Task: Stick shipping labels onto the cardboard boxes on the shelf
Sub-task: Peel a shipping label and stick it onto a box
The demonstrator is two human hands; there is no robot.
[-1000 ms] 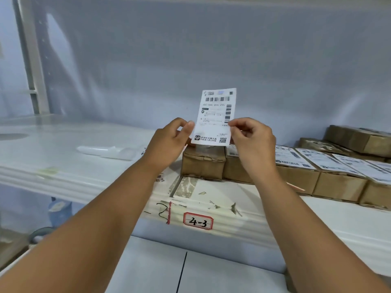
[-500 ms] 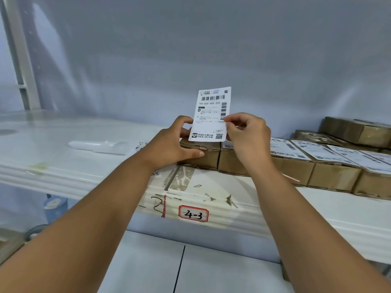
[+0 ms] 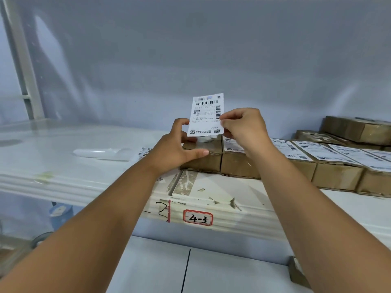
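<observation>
Label (image 3: 206,115): upright in the air just above the bare box (image 3: 203,159), print towards the camera, over the middle of the shelf (image 3: 84,182)
Right hand (image 3: 243,127): pinches the label's right edge
Left hand (image 3: 175,149): grips the bare box, thumb along its near top edge
Labelled boxes (image 3: 330,166): a row to the right
Handling: light, thin, floppy, likely tacky behind (its back is hidden); hold by the edges, set one end down first
</observation>
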